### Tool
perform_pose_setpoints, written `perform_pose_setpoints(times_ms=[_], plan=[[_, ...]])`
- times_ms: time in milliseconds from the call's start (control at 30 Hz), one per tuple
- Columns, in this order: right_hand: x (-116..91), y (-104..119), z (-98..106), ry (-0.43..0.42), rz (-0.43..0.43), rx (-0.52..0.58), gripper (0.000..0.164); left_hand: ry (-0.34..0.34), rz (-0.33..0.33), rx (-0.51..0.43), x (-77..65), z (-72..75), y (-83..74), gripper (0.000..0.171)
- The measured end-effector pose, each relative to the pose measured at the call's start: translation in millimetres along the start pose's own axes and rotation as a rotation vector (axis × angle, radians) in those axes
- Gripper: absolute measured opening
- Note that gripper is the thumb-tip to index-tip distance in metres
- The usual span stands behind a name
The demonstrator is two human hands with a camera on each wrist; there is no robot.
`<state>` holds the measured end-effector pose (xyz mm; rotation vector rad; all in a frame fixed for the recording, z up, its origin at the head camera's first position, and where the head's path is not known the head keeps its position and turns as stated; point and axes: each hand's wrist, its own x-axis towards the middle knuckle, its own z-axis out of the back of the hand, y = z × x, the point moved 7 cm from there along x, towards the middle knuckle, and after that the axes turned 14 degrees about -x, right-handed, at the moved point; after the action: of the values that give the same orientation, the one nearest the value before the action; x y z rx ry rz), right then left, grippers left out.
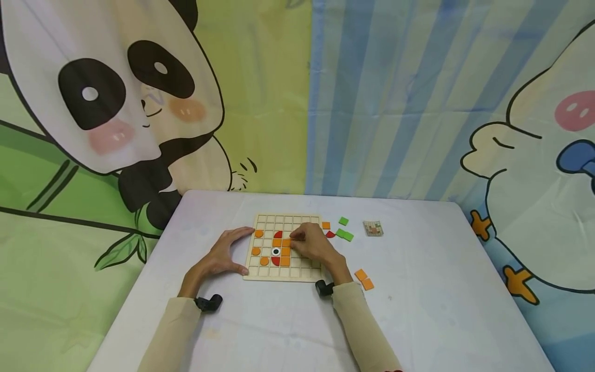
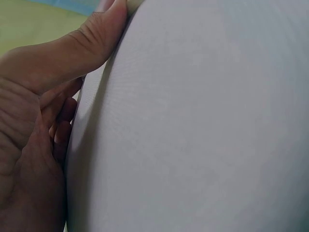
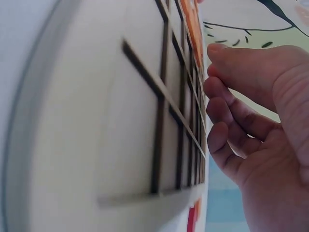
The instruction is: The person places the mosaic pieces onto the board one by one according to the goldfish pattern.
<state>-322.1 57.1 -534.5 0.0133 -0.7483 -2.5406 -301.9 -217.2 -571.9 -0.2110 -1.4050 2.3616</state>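
A pale wooden grid board [image 1: 304, 274] lies on the table, carrying orange square tiles [image 1: 285, 261], orange round pieces [image 1: 259, 233], red curved-edge pieces [image 1: 276, 261] and a black-and-white eye piece [image 1: 276, 251]. My left hand [image 1: 223, 256] spreads along the board's left side, thumb at the near corner and fingertips at the upper left edge; its thumb [image 2: 104, 34] shows at the board's corner in the left wrist view. My right hand [image 1: 313, 243] reaches over the board, bent fingertips right at an upper orange tile [image 1: 286, 243]. I cannot tell whether they pinch it.
Right of the board lie green tiles [image 1: 344, 234], an orange tile [image 1: 326, 226] and a red piece [image 1: 330, 234]. Two more orange tiles [image 1: 367, 284] lie beside the right wrist. Farther right is a small patterned card [image 1: 373, 228]. A printed curtain [image 1: 353, 103] hangs behind the table.
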Motion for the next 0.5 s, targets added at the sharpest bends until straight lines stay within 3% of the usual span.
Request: perform_pose_setpoints(times_ms=[300, 500], plan=[[-19, -25, 31, -0.084, -0.049, 0.021, 0.023, 0.000, 0.015, 0.013, 0.3, -2.3, 2.0, 0.127], [-20, -53, 43, -0.138, -0.089, -0.036, 0.026, -0.016, -0.011, 0.022, -0.6, -1.5, 2.7, 0.127]])
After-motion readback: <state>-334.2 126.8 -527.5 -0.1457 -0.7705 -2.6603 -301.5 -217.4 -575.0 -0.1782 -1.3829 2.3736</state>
